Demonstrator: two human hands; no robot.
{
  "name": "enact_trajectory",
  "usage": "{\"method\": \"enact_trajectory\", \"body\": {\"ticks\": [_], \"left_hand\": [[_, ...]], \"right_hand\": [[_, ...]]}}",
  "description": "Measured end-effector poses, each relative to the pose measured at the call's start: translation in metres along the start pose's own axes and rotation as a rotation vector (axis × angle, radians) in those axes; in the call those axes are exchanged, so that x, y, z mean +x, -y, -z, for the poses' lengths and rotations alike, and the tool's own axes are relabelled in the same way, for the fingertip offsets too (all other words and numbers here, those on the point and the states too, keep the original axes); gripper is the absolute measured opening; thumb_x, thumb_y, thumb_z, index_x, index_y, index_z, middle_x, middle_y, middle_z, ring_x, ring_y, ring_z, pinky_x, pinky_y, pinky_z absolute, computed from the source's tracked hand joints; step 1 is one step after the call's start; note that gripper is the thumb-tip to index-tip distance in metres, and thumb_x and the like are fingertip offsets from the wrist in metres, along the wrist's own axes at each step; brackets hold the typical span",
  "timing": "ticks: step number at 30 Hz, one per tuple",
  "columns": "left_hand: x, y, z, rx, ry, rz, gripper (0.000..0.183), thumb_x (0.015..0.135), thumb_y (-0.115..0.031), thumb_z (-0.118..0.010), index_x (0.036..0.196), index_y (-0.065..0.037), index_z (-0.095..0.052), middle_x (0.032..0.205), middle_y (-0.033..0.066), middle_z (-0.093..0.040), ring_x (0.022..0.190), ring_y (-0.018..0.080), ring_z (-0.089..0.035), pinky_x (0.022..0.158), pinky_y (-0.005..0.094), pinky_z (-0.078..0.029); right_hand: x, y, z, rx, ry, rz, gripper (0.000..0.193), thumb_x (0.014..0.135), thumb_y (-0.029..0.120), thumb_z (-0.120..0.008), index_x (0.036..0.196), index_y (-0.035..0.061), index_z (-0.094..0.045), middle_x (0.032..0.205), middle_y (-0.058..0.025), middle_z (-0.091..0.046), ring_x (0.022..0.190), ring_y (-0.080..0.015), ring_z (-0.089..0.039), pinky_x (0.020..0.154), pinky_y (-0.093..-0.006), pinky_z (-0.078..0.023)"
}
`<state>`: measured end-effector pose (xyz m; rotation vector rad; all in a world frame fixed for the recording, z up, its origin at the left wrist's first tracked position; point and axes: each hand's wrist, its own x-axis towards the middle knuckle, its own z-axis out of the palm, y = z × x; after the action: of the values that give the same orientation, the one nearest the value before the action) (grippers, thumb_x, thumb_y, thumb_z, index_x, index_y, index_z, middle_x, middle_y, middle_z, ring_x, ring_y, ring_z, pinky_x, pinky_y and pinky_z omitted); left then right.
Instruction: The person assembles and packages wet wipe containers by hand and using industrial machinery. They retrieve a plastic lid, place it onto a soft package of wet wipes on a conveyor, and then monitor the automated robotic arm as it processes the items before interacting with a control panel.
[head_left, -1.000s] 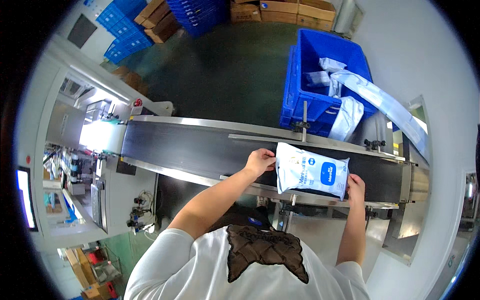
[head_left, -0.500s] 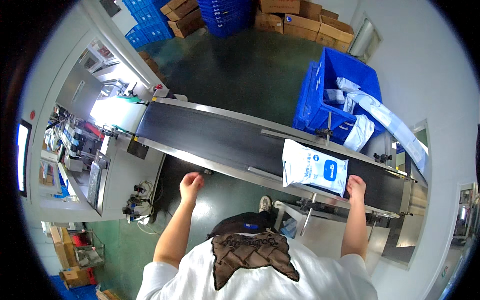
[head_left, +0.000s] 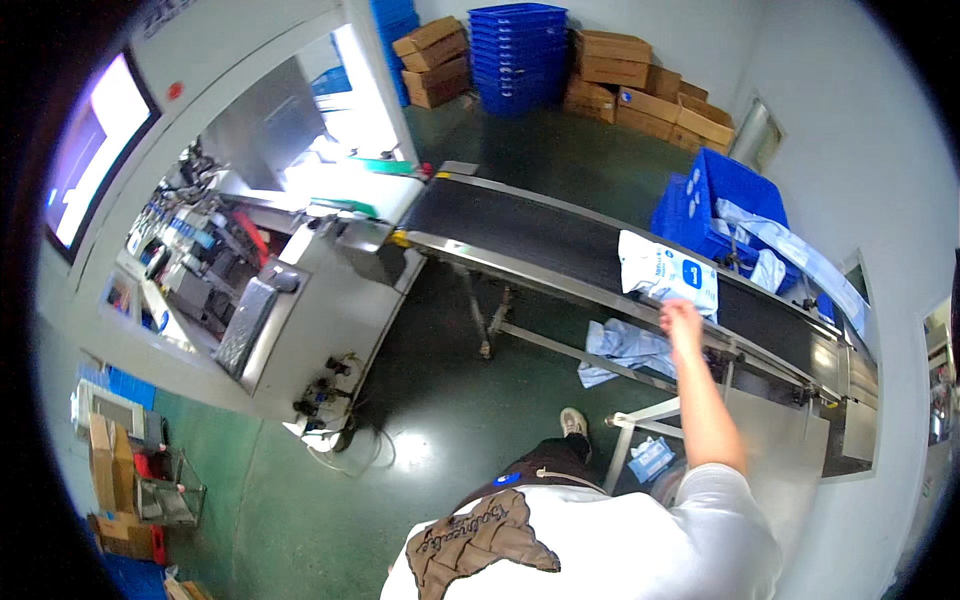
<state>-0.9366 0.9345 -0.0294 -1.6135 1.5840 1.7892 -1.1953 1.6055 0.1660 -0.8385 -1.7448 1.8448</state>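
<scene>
A white and blue soft pack (head_left: 655, 265), like a wipes pouch, lies on the black conveyor belt (head_left: 540, 220). My right hand (head_left: 682, 322) is at the belt's near rail, right by the pack's lower edge. Its fingers are curled in, and I see nothing between them. Whether the fingertips touch the pack I cannot tell. My left hand is out of the picture.
Beyond the belt stands a blue crate (head_left: 740, 190) with a long strip of film over it. Machinery (head_left: 215, 250) fills the left. Crumpled film (head_left: 625, 350) lies beneath the belt. Stacked blue baskets (head_left: 515, 60) and cardboard boxes (head_left: 640, 75) are at the back.
My view has swung left, so the scene sits further right. My left hand has left the picture. My right hand has moved from the pack's right end to its near edge.
</scene>
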Motion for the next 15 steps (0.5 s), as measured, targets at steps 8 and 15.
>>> {"method": "enact_trajectory", "body": {"ticks": [8,15], "left_hand": [[0.033,-0.004,0.107,-0.558,-0.197,0.140,0.020,0.085,-0.024,-0.058,0.095,-0.007,-0.055,0.084,0.0028,-0.058,0.074,0.0159,-0.056,0.065,0.0333,-0.045],[0.035,-0.145,0.202,-0.661,-0.120,-0.410,0.034,0.088,-0.031,-0.055,0.116,-0.014,-0.044,0.104,0.0010,-0.057,0.090,0.0177,-0.057,0.076,0.0358,-0.046]], "right_hand": [[-0.170,-0.031,-0.269,-0.282,0.866,-0.192,0.009,0.083,0.012,-0.058,0.089,0.0052,-0.059,0.075,-0.0029,-0.060,0.062,-0.0096,-0.056,0.054,-0.0227,-0.046],[-0.324,-0.023,-0.463,-0.410,1.271,-0.309,0.010,0.085,0.014,-0.056,0.091,0.0063,-0.058,0.077,-0.0012,-0.058,0.064,-0.0078,-0.056,0.056,-0.0205,-0.046]]}}
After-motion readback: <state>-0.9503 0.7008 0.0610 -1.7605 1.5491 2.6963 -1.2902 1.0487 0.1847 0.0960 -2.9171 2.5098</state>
